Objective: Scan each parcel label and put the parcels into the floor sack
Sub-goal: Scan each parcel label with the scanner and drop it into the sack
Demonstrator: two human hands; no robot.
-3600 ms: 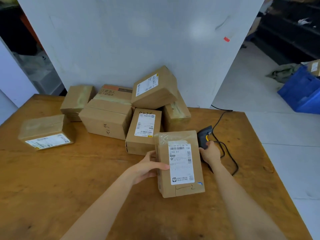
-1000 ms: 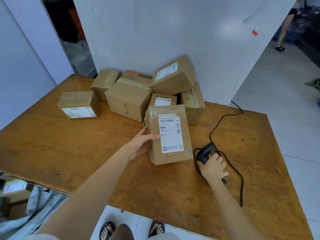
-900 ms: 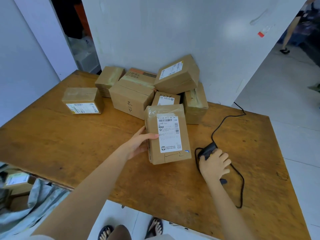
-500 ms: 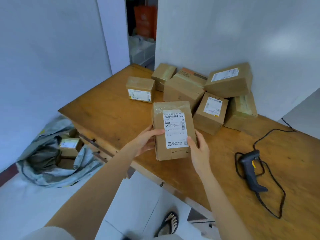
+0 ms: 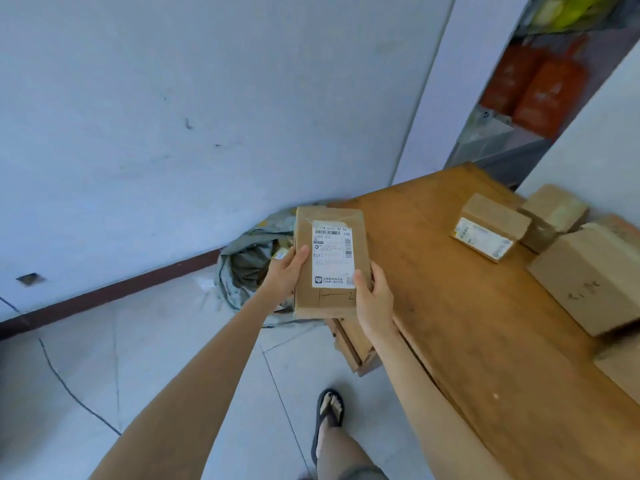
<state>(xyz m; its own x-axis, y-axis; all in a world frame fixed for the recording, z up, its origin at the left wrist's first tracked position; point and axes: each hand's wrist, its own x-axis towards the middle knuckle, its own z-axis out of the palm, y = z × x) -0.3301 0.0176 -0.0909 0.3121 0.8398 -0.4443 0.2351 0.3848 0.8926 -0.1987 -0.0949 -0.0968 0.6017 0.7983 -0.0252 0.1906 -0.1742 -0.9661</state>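
Parcel [image 5: 330,263]: flat taped cardboard, held in grip of left hand [image 5: 284,276], right hand [image 5: 375,299].

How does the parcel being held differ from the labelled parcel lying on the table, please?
The held parcel is gripped by the left hand and right hand; the table parcel lies untouched. The held parcel's label is on its broad face, the table parcel's on a side. Both are brown cardboard.

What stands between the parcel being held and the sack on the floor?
Nothing visible. The left hand and right hand hold the parcel past the table corner; the open sack lies just beyond.
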